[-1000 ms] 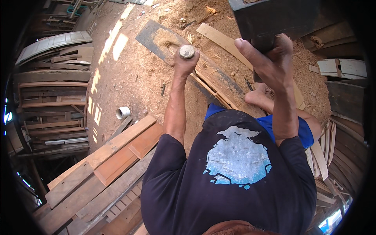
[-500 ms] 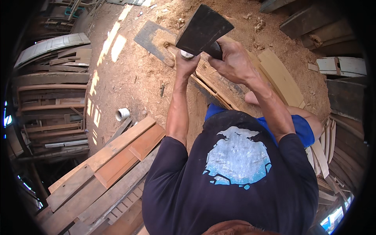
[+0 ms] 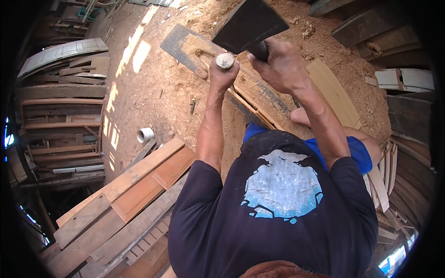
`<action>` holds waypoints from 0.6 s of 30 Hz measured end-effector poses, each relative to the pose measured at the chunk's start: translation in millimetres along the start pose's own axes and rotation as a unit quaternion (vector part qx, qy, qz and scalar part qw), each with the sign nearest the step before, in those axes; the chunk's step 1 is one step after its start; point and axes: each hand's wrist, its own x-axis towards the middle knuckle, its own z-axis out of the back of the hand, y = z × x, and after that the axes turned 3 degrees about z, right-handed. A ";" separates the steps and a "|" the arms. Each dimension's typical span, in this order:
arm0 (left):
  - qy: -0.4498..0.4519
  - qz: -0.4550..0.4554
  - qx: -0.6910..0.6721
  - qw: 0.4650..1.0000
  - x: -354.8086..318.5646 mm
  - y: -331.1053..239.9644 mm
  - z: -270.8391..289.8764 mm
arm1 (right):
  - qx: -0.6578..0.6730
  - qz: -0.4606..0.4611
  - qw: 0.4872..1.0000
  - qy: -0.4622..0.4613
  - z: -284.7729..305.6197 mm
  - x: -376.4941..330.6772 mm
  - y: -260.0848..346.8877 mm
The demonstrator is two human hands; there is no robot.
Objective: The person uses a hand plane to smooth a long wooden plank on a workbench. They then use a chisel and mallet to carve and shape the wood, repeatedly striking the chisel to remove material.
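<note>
My left hand [image 3: 222, 76] keeps a closed grip on the chisel [image 3: 225, 61]; my right hand [image 3: 278, 65] grips the mallet [image 3: 248, 25] above the plank [image 3: 185, 44].

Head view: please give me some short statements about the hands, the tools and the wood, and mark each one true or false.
1. The left hand grips a chisel handle with a round, worn end. True.
2. The right hand is empty. False: it holds a dark, broad hatchet head above the chisel handle.
3. The chisel stands on a long wooden frame piece lying on sawdust. True.
4. A white cup sits on top of the stacked door panels. False: it lies on the sawdust ground beside them.
5. The person wears a dark shirt with a pale blue print. True.
</note>
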 end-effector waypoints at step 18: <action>-0.004 0.055 -0.010 0.998 -5.3 10.0 3.8 | 0.045 -0.003 0.999 -0.026 37.5 -2.6 19.0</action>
